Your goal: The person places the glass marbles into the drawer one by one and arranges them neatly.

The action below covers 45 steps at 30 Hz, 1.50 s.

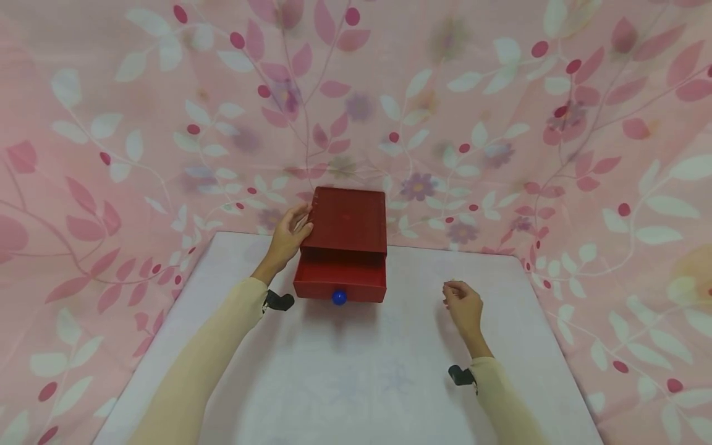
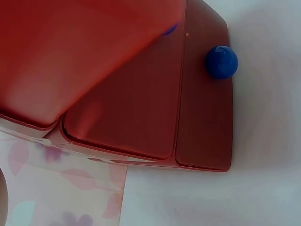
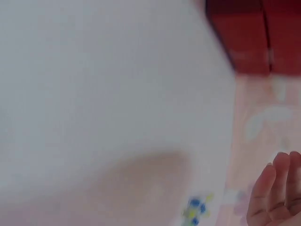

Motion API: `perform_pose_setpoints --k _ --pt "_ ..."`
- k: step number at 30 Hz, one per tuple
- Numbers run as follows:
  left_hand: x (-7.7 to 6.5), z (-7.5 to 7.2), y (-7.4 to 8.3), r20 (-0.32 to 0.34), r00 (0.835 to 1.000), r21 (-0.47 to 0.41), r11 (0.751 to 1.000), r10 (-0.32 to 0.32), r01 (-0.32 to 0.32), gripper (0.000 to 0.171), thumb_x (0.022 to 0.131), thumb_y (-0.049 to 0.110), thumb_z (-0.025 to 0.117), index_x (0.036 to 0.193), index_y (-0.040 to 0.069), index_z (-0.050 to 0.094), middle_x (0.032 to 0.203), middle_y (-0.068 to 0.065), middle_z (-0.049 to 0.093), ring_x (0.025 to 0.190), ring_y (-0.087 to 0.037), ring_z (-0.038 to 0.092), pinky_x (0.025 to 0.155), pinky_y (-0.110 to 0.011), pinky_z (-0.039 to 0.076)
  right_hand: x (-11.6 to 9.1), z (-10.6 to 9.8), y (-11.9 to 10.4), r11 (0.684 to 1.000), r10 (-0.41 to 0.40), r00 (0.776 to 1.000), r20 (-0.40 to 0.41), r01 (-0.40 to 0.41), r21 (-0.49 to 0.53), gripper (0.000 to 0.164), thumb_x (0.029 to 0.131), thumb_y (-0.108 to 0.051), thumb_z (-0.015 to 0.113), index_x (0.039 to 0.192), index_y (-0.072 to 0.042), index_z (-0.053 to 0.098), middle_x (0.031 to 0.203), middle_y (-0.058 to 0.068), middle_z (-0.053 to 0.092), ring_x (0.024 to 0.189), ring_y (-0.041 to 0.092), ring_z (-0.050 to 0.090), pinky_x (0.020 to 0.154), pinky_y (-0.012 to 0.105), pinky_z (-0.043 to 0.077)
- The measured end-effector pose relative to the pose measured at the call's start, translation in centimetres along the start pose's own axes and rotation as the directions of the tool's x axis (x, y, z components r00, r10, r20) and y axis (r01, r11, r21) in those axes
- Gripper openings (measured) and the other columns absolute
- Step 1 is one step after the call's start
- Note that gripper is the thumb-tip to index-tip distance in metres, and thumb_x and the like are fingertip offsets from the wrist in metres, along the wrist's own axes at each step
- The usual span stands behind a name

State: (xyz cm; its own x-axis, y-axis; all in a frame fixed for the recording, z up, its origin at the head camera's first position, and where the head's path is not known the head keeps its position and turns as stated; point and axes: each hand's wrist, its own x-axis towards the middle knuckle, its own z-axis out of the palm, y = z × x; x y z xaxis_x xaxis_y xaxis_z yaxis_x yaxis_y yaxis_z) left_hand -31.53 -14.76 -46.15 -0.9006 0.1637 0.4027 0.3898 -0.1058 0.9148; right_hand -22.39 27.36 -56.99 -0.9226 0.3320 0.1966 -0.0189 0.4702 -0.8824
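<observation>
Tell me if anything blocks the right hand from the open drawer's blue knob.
Nothing visible does: between the right hand and the blue knob, the head view shows only white tabletop and the red drawer front.

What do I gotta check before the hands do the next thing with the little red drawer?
1. Left hand touching the red drawer cabinet's left side: ok.
2. Drawer partly out: ok.
3. Blue knob uncovered, easy to see: ok.
4. Right hand free: ok, nothing visible in it.
5. Right hand on the knob: not ok if you want to push or pull there; it's off to the right.
6. Back of drawer empty: cannot tell; it's hidden under the cabinet top.
</observation>
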Motion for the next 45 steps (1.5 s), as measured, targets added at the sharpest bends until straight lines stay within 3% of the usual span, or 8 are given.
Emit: perform_pose_setpoints --k 6,11,16,24,33,45 --pt "-0.1 -0.2 0.0 -0.002 1.0 0.012 1.0 -0.024 0.024 0.058 0.094 -0.008 0.055 0.145 -0.015 0.027 0.148 -0.033 0.031 0.141 -0.042 0.027 0.118 -0.047 0.024 2.3 -2.5 2.8 0.971 -0.02 0.996 -0.091 -0.003 -0.238 0.017 0.091 -0.011 0.064 0.104 -0.002 0.071 0.095 0.014 0.072 0.079 0.025 0.066 0.061 0.02 0.05" --pt "-0.2 -0.2 0.0 0.0 1.0 0.01 1.0 -0.019 0.019 0.058 0.094 -0.008 0.055 0.145 -0.015 0.028 0.148 -0.033 0.032 0.141 -0.041 0.027 0.118 -0.047 0.025 3.1 -3.3 4.3 0.954 0.048 0.996 -0.08 -0.069 -0.291 0.022 0.092 -0.011 0.06 0.109 -0.001 0.069 0.102 0.018 0.07 0.092 0.032 0.064 0.074 0.035 0.053" --pt "-0.1 -0.3 -0.2 0.01 1.0 0.021 1.0 -0.001 0.001 0.058 0.094 -0.008 0.056 0.144 -0.015 0.028 0.147 -0.034 0.032 0.14 -0.042 0.028 0.116 -0.046 0.029 3.1 -3.2 5.5 0.948 0.101 0.993 -0.063 -0.115 -0.295 0.024 0.091 -0.011 0.061 0.111 0.001 0.068 0.104 0.021 0.07 0.095 0.035 0.064 0.079 0.042 0.053" --pt "-0.1 -0.3 -0.2 0.013 1.0 0.035 0.999 -0.007 0.007 0.058 0.094 -0.007 0.056 0.145 -0.014 0.029 0.147 -0.033 0.033 0.14 -0.042 0.029 0.116 -0.045 0.029 2.7 -2.9 7.5 0.943 0.159 0.985 -0.07 -0.172 -0.284 0.025 0.091 -0.013 0.063 0.112 0.001 0.067 0.105 0.021 0.069 0.096 0.034 0.062 0.079 0.038 0.05" --pt "0.0 -0.3 0.1 0.009 1.0 0.037 0.999 -0.018 0.018 0.057 0.095 -0.006 0.056 0.145 -0.013 0.029 0.148 -0.032 0.033 0.14 -0.04 0.029 0.117 -0.044 0.027 2.3 -2.7 7.9 0.94 0.215 0.975 -0.055 -0.222 -0.26 0.029 0.092 -0.015 0.061 0.115 0.001 0.067 0.107 0.022 0.068 0.098 0.034 0.061 0.089 0.048 0.049" --pt "-0.1 -0.1 0.2 0.019 1.0 0.045 0.999 -0.017 0.016 0.057 0.095 -0.005 0.056 0.145 -0.014 0.029 0.147 -0.032 0.034 0.14 -0.041 0.029 0.117 -0.049 0.026 2.5 -2.1 8.3 0.939 0.245 0.968 -0.063 -0.253 -0.233 0.031 0.092 -0.016 0.059 0.118 -0.001 0.066 0.108 0.021 0.068 0.099 0.033 0.063 0.089 0.047 0.052"
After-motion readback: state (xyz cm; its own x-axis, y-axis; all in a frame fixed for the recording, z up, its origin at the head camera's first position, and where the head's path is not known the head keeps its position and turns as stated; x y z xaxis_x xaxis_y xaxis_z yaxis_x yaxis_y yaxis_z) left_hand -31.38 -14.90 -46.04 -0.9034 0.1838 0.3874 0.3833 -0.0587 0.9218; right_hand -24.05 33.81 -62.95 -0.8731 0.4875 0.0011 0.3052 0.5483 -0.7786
